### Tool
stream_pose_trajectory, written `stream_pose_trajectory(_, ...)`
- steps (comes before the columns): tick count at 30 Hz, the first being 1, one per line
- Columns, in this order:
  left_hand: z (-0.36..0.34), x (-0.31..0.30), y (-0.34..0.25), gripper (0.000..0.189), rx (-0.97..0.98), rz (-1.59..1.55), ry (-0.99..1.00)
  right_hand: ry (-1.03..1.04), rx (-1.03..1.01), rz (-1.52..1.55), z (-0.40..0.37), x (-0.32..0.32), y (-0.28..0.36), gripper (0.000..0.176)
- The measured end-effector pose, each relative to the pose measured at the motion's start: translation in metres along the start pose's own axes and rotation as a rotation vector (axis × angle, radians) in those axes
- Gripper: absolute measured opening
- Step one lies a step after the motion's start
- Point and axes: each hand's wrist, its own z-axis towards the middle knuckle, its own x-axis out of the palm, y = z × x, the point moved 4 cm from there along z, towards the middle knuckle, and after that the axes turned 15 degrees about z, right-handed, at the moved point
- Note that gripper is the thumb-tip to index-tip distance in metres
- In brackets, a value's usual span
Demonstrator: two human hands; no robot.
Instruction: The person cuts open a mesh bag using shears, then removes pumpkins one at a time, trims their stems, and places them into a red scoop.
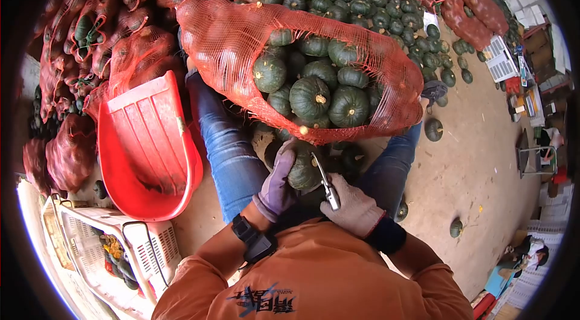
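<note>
My left hand (278,184), in a purple-grey glove, is closed around a dark green pumpkin (302,169) held above my lap. My right hand (355,206), in a pale knitted glove, grips a knife (330,190) with a silvery handle. Its narrow blade points up and lies against the pumpkin's right side, close to the stem; whether it cuts in cannot be made out. Just beyond both hands, a red mesh sack (241,48) lies across my legs with a wide opening. Several green pumpkins (310,98) show inside it.
A red plastic scoop (151,145) stands left of my leg, with a white crate (109,247) below it. Filled mesh sacks (72,148) line the left and back. Loose pumpkins (386,18) cover the floor beyond, and one (456,227) sits at the right.
</note>
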Motion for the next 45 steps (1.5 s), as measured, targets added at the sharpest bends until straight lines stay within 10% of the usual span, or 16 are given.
stream_pose_trajectory(4, -0.022, -0.011, -0.048, 0.069, 0.092, -0.068, 0.026, -0.023, 0.193, 1.170, 0.009, -0.001, -0.035, 0.051)
stream_pose_trajectory(10, -0.101, -0.231, -0.112, 0.070, 0.503, 0.031, -0.688, -0.402, 0.319, 0.912, 0.006, -0.043, -0.090, 0.052)
stream_pose_trajectory(13, -0.101, -0.229, -0.110, 0.076, 0.377, -0.257, -1.209, -0.374, 0.264, 0.715, 0.002, -0.041, -0.080, 0.054)
stream_pose_trajectory(16, -0.069, -0.151, -0.136, 0.065, 0.730, 1.169, -1.462, -0.385, 0.285, 0.880, -0.003, -0.042, -0.053, 0.059)
stream_pose_trajectory(20, 0.004, -0.081, -0.145, 0.061, 0.829, 0.356, -1.092, -0.417, 0.159, 0.987, -0.003, -0.034, -0.088, 0.064)
stream_pose_trajectory(24, 0.076, 0.024, -0.124, 0.084, 0.834, 1.718, -0.219, -0.419, 0.139, 1.069, -0.008, -0.036, -0.089, 0.063)
stream_pose_trajectory(29, 0.153, 0.056, -0.067, 0.098, 0.418, 2.645, -0.335, -0.469, 0.219, 0.981, -0.003, -0.038, -0.074, 0.063)
stream_pose_trajectory(32, 0.149, 0.057, -0.099, 0.094, 0.013, 2.106, -0.068, -0.450, 0.241, 0.779, -0.010, -0.043, -0.062, 0.065)
stream_pose_trajectory(36, 0.096, 0.033, -0.063, 0.090, -0.070, -0.039, 0.320, -0.420, 0.123, 0.699, -0.014, -0.045, -0.076, 0.038)
stream_pose_trajectory(38, 0.070, 0.037, -0.059, 0.095, -0.115, -0.507, 0.673, -0.404, 0.099, 0.611, -0.015, -0.048, -0.074, 0.028)
stream_pose_trajectory(45, 0.059, 0.030, -0.049, 0.095, -0.116, -0.450, 0.477, -0.331, 0.151, 0.626, -0.011, -0.041, -0.064, 0.038)
